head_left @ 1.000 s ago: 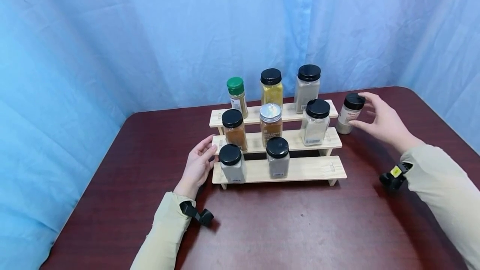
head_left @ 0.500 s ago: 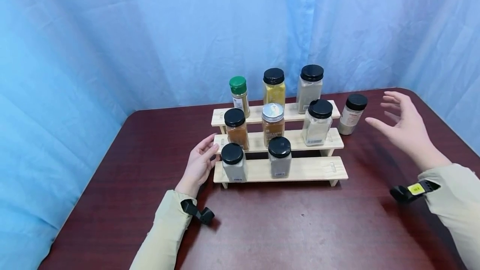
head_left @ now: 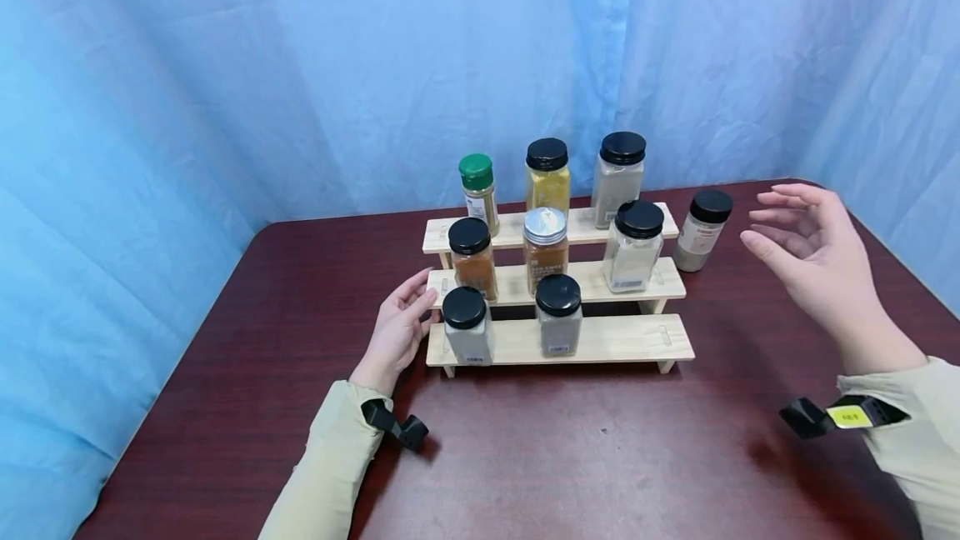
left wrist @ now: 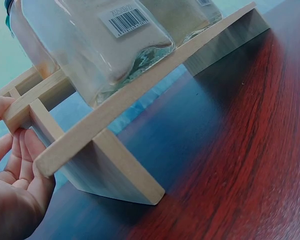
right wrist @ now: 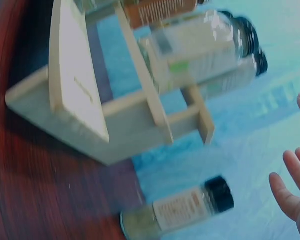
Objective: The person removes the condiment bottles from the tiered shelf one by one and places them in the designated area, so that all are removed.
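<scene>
A person's right hand [head_left: 813, 261] hangs in the air above the right side of a dark red table [head_left: 570, 457], fingers loosely spread and holding nothing. Near it, to the left, a small black-lidded spice jar [head_left: 701, 229] stands upright on the table, apart from the hand and just beside the right end of a three-step wooden rack [head_left: 615, 340]. The right wrist view shows this jar's pale label with red print, too blurred to read.

The left hand [head_left: 396, 330] rests against the left end of the rack, its straight fingers [left wrist: 25, 150] touching the end of the middle step. Both arms wear pale green sleeves with black wrist straps; the right strap carries a yellow tag whose writing is too small to read.

The near step holds two black-lidded jars of grey powder [head_left: 467, 326] and [head_left: 558, 316]. The middle step holds a jar of orange-brown powder [head_left: 472, 258], a silver-lidded jar [head_left: 544, 248] and a wide jar of white powder [head_left: 632, 244]. The far step holds a green-lidded jar [head_left: 479, 193], a jar of yellow powder [head_left: 547, 175] and a tall grey jar [head_left: 617, 177]. The left wrist view shows a barcode sticker on a near-step jar; its digits cannot be read. Blue curtains [head_left: 225, 65] hang behind the table.
</scene>
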A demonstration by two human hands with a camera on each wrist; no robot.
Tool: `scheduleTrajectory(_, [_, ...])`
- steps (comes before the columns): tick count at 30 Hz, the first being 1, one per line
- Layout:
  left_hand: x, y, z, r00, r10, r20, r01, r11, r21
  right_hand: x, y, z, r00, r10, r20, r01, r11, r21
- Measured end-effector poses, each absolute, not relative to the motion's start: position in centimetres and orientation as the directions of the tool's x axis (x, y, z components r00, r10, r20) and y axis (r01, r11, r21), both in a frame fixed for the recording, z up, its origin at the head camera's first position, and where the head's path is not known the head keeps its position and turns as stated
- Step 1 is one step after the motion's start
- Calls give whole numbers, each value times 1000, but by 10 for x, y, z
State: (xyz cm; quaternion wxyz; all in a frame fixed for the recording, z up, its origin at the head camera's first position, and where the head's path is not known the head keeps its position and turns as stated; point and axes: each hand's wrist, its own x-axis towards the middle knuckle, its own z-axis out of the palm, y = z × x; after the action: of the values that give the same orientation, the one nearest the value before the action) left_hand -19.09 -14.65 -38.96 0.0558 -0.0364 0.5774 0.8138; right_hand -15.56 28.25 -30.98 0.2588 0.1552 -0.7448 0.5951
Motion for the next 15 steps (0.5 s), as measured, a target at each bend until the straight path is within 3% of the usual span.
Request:
scheduleTrajectory(7, [-191,-146,-390,-991,57,-118,-130,-318,939,-144,262,-306,-791,-28,612,-604,199,-772])
scheduleTrajectory(15, [-190,-147,-390,-991,48,-127,-135,-334,933,-133,231,-307,-707,-179,684,-707,189,-682])
